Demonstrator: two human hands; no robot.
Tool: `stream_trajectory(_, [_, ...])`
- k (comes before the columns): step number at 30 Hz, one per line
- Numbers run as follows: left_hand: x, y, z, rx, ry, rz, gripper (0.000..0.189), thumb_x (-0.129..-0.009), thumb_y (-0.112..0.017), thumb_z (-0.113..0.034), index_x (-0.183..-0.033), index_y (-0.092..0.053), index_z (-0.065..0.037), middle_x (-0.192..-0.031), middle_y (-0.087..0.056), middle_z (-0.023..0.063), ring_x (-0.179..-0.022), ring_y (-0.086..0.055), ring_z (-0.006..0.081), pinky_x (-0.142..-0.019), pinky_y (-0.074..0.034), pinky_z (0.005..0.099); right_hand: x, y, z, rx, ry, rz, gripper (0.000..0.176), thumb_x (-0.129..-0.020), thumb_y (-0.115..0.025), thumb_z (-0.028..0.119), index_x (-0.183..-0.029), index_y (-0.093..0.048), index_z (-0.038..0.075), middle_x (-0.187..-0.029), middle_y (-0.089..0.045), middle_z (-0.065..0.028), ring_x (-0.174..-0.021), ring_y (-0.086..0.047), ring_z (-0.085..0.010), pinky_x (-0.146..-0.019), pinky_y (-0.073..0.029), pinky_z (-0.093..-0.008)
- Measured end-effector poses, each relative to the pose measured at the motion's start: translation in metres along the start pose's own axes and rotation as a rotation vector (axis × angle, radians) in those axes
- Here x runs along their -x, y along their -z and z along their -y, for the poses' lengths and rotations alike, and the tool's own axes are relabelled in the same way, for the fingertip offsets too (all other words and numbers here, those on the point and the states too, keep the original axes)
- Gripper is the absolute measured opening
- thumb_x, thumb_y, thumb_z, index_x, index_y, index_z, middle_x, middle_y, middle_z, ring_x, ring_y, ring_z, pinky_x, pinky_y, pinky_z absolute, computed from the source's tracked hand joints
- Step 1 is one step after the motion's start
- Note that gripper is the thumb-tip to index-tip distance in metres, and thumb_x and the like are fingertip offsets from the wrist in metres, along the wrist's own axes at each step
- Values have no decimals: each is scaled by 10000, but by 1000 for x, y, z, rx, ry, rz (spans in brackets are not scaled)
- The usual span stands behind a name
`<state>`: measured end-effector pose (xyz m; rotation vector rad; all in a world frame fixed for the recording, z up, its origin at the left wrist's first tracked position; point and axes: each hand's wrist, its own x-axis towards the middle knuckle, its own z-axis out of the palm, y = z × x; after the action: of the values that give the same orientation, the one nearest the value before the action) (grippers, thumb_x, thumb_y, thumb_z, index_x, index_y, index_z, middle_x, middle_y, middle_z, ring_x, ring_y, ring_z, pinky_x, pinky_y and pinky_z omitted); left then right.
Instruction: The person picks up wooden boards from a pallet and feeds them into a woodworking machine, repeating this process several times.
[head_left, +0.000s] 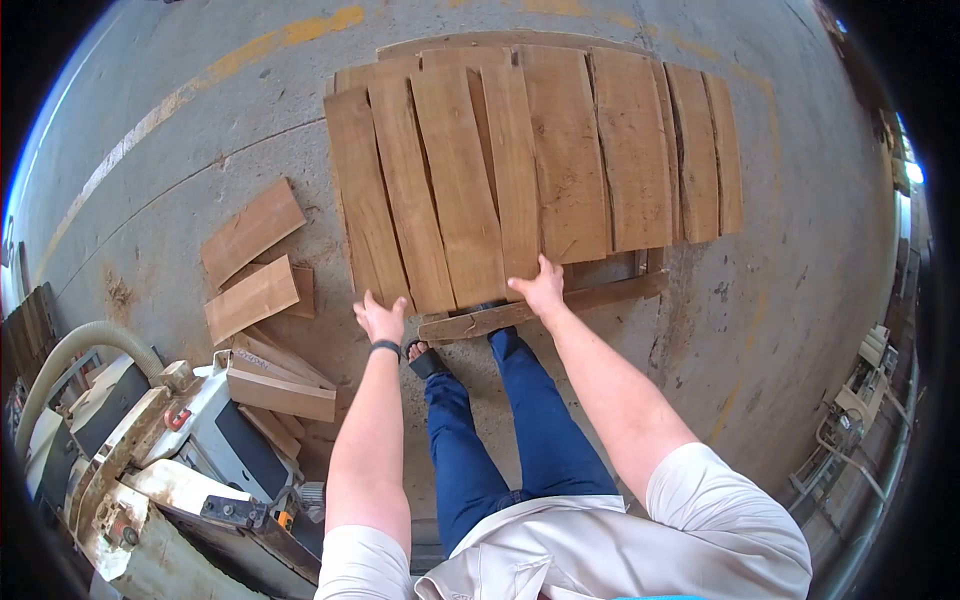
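Several long wooden boards (530, 150) lie side by side in a stack on a low pallet (600, 295) on the concrete floor ahead of me. My right hand (540, 287) rests with spread fingers on the near end of one middle board (518, 180). My left hand (381, 319), with a dark band on the wrist, hovers open at the near end of a board on the left side of the stack (375, 200); whether it touches is unclear. My legs in blue trousers and a sandalled foot (425, 358) stand just before the pallet.
Short board offcuts (250, 265) lie on the floor to the left. A woodworking machine (160, 450) with a grey extraction hose (70, 350) stands at lower left, with wood pieces (280, 390) on it. A yellow line (200, 85) crosses the floor. More equipment lines the right edge (860, 400).
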<state>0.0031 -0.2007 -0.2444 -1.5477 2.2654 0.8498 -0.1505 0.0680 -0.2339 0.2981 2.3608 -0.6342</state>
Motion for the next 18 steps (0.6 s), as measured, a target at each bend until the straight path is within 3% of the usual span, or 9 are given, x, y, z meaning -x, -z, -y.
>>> stream_trajectory(3, [10, -18, 54, 87, 79, 175, 750, -719, -819, -327, -1288, -509, 50, -1314, -459, 278, -1210, -476, 373, -1002, -422, 452, -1, -19, -68, -103, -9, 10, 846, -647, -853, 299, -1337, -460, 6, -1289, -468, -226, -1214, -460, -356, -1042, -395, -424])
stream_trajectory(4, [12, -40, 83, 103, 33, 92, 614, -776, -789, -313, -1211, -557, 53, -1198, -578, 211, -1051, -581, 288, -888, -476, 399, -3, -24, -85, -117, -18, -9, 792, -655, -851, 272, -1303, -489, -5, -1239, -513, -209, -1168, -496, -331, -1007, -421, -413])
stream_trajectory(6, [18, -39, 86, 495, 190, 323, 531, -815, -760, -246, -1199, -560, 61, -1060, -629, 141, -966, -615, 248, -863, -493, 359, 7, -17, -83, -19, -36, -154, 638, -698, -833, 168, -1227, -545, -43, -1088, -643, -149, -1010, -609, -239, -894, -494, -363])
stream_trajectory(7, [22, -37, 90, 689, 272, 437, 490, -834, -746, -213, -1193, -561, 65, -992, -654, 105, -924, -632, 229, -851, -502, 339, 6, -12, -82, -155, -80, -47, 610, -714, -828, 172, -1213, -552, -44, -1081, -646, -145, -1007, -607, -234, -890, -492, -361])
stream_trajectory(8, [19, -34, 92, 667, 272, 512, 380, -882, -700, -186, -1157, -585, 50, -920, -673, 51, -836, -632, 163, -795, -504, 294, 2, -4, -82, -291, -127, 62, 582, -730, -823, 175, -1199, -558, -45, -1074, -649, -140, -1005, -604, -230, -885, -491, -358])
stream_trajectory(10, [17, -27, 97, 873, 324, 529, 359, -888, -695, -194, -1148, -594, 32, -957, -671, 57, -862, -630, 156, -794, -503, 299, -10, 18, -83, -544, -282, 288, 550, -776, -808, 211, -1192, -557, -47, -1070, -653, -129, -994, -604, -218, -897, -477, -346])
stream_trajectory(13, [23, -11, 86, 1056, 338, 567, 333, -903, -681, -211, -1154, -598, -9, -1020, -673, 61, -899, -631, 144, -785, -504, 302, -13, 47, -93, -659, -196, 448, 555, -845, -745, 282, -1239, -533, -47, -1166, -633, -144, -1087, -589, -218, -943, -456, -350])
stream_trajectory(16, [38, -26, 63, 1032, 250, 618, 371, -901, -678, -210, -1199, -573, -16, -1079, -667, 72, -930, -635, 170, -841, -501, 318, 10, 54, -68, -790, -316, 521, 558, -878, -706, 310, -1262, -519, -48, -1181, -629, -146, -1119, -581, -225, -983, -436, -358])
stream_trajectory(18, [43, -51, 54, 1032, 248, 637, 387, -903, -671, -177, -1219, -547, 7, -1134, -648, 97, -998, -618, 191, -900, -481, 335, 10, 25, -70, -784, -285, 527, 565, -873, -720, 256, -1310, -468, 3, -1218, -606, -120, -1153, -558, -241, -1004, -422, -393])
